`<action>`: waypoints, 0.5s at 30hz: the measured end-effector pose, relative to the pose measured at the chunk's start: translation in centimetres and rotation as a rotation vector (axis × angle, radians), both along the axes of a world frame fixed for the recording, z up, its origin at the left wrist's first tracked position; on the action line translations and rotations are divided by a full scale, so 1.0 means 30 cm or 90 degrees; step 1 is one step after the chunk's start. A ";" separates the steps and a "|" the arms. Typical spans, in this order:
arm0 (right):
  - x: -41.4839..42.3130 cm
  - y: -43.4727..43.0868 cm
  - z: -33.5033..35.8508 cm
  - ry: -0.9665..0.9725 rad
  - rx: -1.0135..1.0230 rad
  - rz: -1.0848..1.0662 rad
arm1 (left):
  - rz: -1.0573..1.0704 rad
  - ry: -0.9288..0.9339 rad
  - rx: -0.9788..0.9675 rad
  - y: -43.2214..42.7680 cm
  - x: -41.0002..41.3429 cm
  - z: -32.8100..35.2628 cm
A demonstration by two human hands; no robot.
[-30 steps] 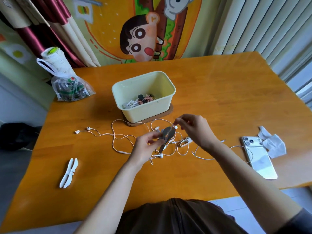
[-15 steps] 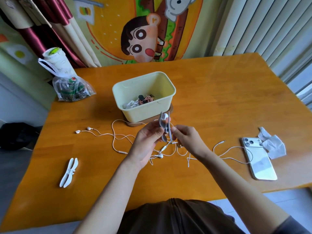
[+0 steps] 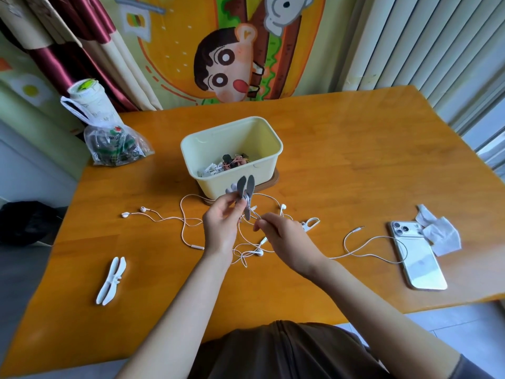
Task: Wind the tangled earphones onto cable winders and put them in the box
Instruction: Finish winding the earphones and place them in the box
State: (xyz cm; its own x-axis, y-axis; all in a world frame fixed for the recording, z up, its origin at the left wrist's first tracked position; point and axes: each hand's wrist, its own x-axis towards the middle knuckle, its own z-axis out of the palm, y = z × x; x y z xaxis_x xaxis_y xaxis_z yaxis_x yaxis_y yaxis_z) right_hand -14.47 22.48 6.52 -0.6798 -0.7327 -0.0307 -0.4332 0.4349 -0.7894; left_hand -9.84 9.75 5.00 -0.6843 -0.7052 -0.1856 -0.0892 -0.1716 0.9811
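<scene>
Grey cable winder (image 3: 245, 198) is held upright above the surface (image 3: 355, 173), just in front of the box's near wall. It is pinched at its middle by the fingers (image 3: 222, 207) of the left hand (image 3: 221, 228), which are clamped on it. White earphone cable (image 3: 254, 213) is seen running from the winder's waist down to the right hand (image 3: 284, 239), whose fingers (image 3: 263, 221) are closed together on the cable just below the winder.

The rest of the earphones lies loose and tangled on the surface under both hands. Two earbuds (image 3: 134, 212) are noted out to the left, another earbud (image 3: 283, 206) near the right hand, and a plug end (image 3: 358, 228) trailing toward the phone.

Cream box (image 3: 273, 138) is set on a brown base (image 3: 275, 177), open-topped. Wound bundles (image 3: 232, 161) in black, white and pinkish tones are seen at its bottom.

White winder (image 3: 111, 280) is lying unused at the near left. Phone (image 3: 418, 258) is placed face down at the right, with crumpled tissue (image 3: 440, 233) touching its far corner. Plastic bag (image 3: 114, 146) is noted at the far left edge.
</scene>
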 end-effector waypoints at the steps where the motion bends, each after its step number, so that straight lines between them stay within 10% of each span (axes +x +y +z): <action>1: 0.000 0.001 0.009 0.012 0.006 0.011 | 0.002 -0.028 -0.067 -0.006 0.005 -0.012; 7: -0.041 0.023 0.044 0.088 0.054 0.058 | -0.064 -0.124 -0.335 -0.024 0.030 -0.050; 15: -0.168 0.067 0.070 0.217 0.012 -0.025 | -0.274 -0.132 -0.253 -0.006 0.068 -0.048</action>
State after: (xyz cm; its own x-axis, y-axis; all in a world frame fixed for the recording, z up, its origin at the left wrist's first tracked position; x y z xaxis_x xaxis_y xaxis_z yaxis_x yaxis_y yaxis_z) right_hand -19.50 24.49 8.63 -0.6808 -0.7073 0.1905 -0.6537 0.4693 -0.5937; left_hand -7.80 9.56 3.57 -0.9001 -0.4173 -0.1254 -0.2652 0.2964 0.9175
